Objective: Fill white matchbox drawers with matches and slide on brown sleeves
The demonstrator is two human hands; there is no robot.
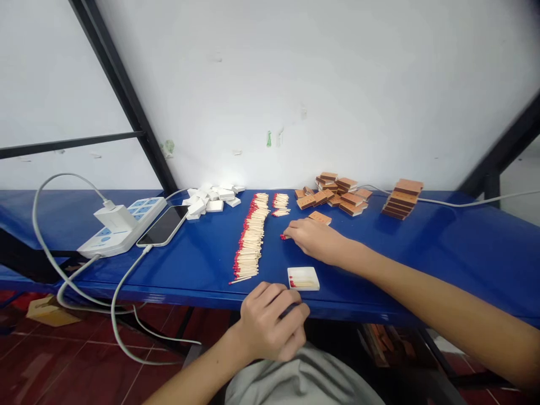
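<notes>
A person's right hand [314,239] reaches across the blue counter [422,253] at the centre of the frame, fingertips pressed together on a few red-tipped matches [285,237] that lie on the surface. The left hand [272,329] sits at the lower centre, against the counter's near edge, its fingers curled into a loose fist; whether it holds anything cannot be told. Between the two hands, just below the right one, a white tray [304,278] rests flat with matches lying at its left end. A long match row [252,236] runs up the counter to the left of the right hand, with a small heap [280,203] near its top end. One brown sleeve [319,217] lies just above the right hand, apart from the sleeve pile [333,194] and a neat stack [403,198] at the upper right. A cluster of white trays [211,199] lies left of the row's top. At the left of the frame, a phone [163,225] lies beside a power strip [122,225] carrying a white charger [115,216], cables trailing over the counter's edge.
</notes>
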